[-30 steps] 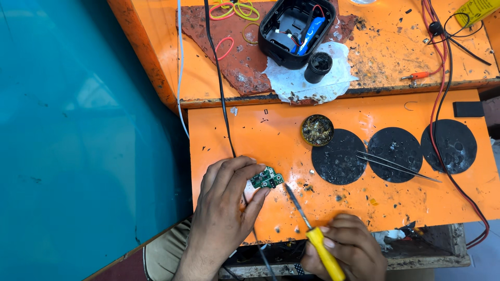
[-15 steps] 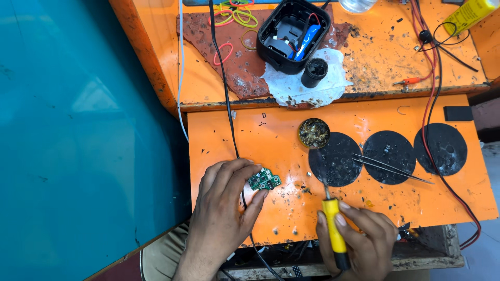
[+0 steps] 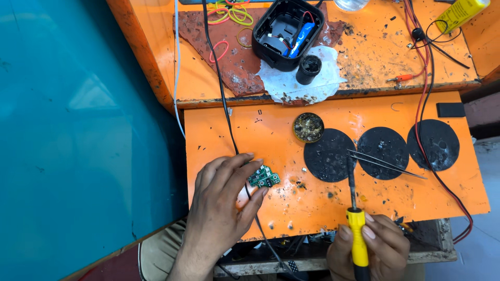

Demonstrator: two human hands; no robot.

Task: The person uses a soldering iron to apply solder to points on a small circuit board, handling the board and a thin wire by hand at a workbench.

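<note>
Pinning a small green circuit board (image 3: 264,177) flat against the orange bench (image 3: 271,135), the left hand (image 3: 221,203) presses it with its fingertips; rightwards, the right hand (image 3: 375,250) grasps a yellow-handled soldering iron (image 3: 354,218), tip over a black disc (image 3: 329,155) beside tweezers (image 3: 385,163).

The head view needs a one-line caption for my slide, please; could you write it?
Left hand pins a small green circuit board to the orange bench; right hand holds a yellow-handled soldering iron.

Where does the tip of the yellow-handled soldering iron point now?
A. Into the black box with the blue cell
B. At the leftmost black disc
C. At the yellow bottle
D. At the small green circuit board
B: the right hand holds the soldering iron with its tip over the leftmost black disc, apart from the green circuit board under the left hand.
</note>
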